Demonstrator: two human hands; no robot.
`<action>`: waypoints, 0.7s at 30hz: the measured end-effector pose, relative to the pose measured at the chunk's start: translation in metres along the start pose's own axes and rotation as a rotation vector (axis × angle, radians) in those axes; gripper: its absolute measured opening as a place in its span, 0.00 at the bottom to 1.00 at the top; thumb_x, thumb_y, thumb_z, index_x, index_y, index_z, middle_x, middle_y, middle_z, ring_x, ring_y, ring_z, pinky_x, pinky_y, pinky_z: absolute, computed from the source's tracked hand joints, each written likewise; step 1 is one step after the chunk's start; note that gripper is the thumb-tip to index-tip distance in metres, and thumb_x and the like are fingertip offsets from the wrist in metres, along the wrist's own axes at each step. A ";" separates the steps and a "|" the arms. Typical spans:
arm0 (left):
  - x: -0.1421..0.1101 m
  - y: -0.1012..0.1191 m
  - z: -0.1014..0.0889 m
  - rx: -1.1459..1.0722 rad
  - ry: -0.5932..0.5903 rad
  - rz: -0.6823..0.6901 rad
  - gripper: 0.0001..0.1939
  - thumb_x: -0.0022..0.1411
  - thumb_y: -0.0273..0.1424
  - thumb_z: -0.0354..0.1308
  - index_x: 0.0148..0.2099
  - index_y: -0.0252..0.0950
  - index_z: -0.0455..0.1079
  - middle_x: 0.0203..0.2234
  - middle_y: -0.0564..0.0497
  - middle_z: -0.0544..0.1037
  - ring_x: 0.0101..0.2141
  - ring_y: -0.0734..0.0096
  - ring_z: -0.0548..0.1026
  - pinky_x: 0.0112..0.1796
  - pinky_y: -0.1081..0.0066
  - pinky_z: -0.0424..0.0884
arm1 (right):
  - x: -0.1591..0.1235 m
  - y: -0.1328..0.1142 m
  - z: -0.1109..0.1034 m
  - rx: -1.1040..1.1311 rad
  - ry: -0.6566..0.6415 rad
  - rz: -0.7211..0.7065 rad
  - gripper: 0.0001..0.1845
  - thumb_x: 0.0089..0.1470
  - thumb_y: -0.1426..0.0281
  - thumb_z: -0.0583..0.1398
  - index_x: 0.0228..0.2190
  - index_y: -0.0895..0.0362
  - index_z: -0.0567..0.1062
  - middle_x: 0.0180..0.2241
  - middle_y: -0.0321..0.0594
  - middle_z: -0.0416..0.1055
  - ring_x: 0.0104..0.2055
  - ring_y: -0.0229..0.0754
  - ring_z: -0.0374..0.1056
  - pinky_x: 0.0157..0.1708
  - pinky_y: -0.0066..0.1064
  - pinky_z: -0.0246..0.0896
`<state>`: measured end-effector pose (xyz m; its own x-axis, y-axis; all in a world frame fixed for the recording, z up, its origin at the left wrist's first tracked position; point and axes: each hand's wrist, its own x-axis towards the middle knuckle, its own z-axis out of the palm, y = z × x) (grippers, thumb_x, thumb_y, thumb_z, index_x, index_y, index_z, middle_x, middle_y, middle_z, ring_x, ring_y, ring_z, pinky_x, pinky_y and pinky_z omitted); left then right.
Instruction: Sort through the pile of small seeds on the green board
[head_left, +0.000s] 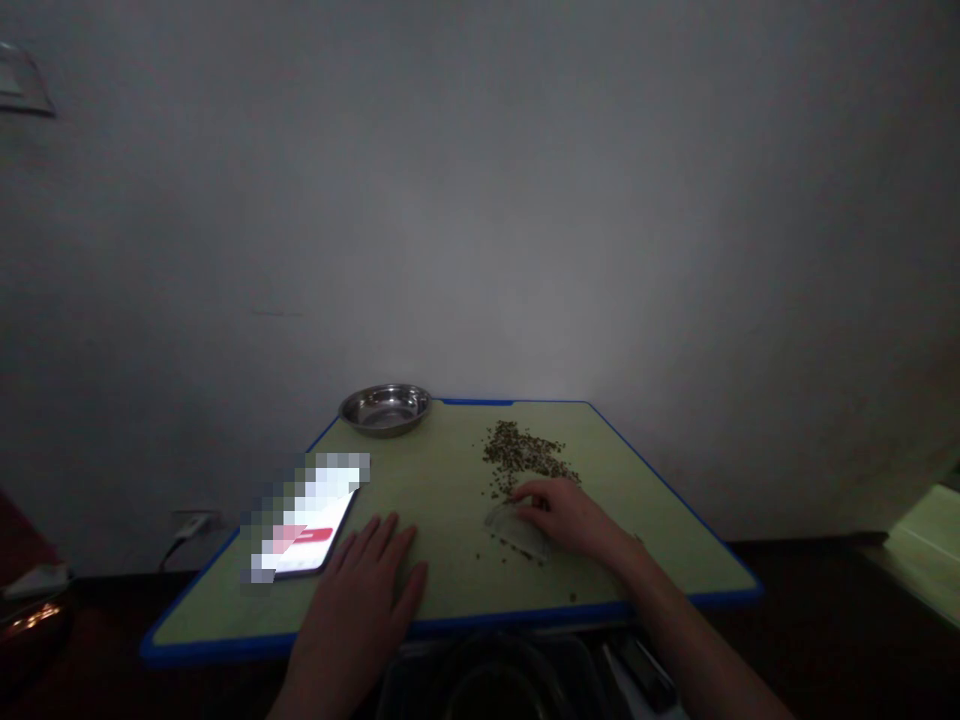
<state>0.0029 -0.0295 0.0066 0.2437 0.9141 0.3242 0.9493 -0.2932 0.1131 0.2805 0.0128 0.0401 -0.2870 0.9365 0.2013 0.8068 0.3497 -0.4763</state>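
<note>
My left hand (366,590) lies flat near the table's front edge, fingers spread, beside a lit phone (319,520) and holding nothing. To the right, my right hand (562,512) is curled low over the table, thumb and index finger drawn close to each other. Whatever is between those fingertips is too small or dim to make out. Under and beside them rests a translucent, pale, rounded plastic-looking piece (517,533), with dark bits along its lower edge. Just beyond the right hand, a pile of small dark brown grains (521,450) is spread out. A few stray grains lie nearer the front edge.
A shallow steel bowl (386,412) stands at the table's back left corner. The pale green table (442,480) has a blue rim and meets a grey wall. Dark containers (502,680) sit below its front edge. A plug with a cable (187,530) is at the wall, left.
</note>
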 end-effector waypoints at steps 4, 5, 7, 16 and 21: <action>0.000 -0.001 0.002 -0.015 0.026 0.003 0.24 0.62 0.42 0.46 0.56 0.39 0.68 0.58 0.43 0.69 0.59 0.52 0.65 0.56 0.48 0.61 | 0.009 -0.013 0.001 -0.022 -0.047 -0.063 0.14 0.54 0.68 0.59 0.42 0.53 0.80 0.36 0.41 0.79 0.37 0.42 0.72 0.38 0.29 0.61; 0.000 -0.001 0.002 -0.012 0.034 0.004 0.24 0.62 0.42 0.46 0.56 0.40 0.68 0.58 0.44 0.69 0.59 0.53 0.65 0.56 0.49 0.61 | 0.011 -0.015 0.002 -0.019 -0.055 -0.079 0.14 0.53 0.69 0.59 0.42 0.53 0.80 0.36 0.41 0.79 0.37 0.42 0.72 0.38 0.29 0.61; 0.000 -0.001 0.002 0.001 0.041 0.008 0.24 0.62 0.41 0.47 0.56 0.40 0.68 0.58 0.44 0.69 0.59 0.53 0.65 0.56 0.49 0.61 | 0.013 -0.017 0.002 0.007 -0.065 -0.106 0.14 0.53 0.70 0.59 0.41 0.53 0.80 0.36 0.40 0.79 0.37 0.42 0.71 0.38 0.29 0.61; -0.003 0.005 -0.004 0.019 0.004 0.010 0.24 0.62 0.42 0.45 0.56 0.39 0.68 0.58 0.42 0.69 0.59 0.52 0.65 0.57 0.49 0.61 | -0.037 0.027 -0.011 0.125 0.164 0.116 0.19 0.53 0.65 0.54 0.42 0.59 0.78 0.26 0.40 0.73 0.28 0.42 0.66 0.30 0.31 0.60; -0.003 0.007 -0.005 0.022 -0.024 -0.013 0.25 0.63 0.41 0.44 0.57 0.38 0.67 0.59 0.42 0.68 0.60 0.52 0.63 0.57 0.49 0.59 | -0.079 0.047 -0.009 0.156 0.232 0.268 0.26 0.52 0.59 0.52 0.43 0.61 0.77 0.22 0.39 0.69 0.24 0.42 0.65 0.25 0.31 0.59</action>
<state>0.0080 -0.0361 0.0114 0.2361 0.9243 0.2999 0.9565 -0.2754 0.0960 0.3459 -0.0455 0.0095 0.0621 0.9707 0.2323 0.7438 0.1102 -0.6593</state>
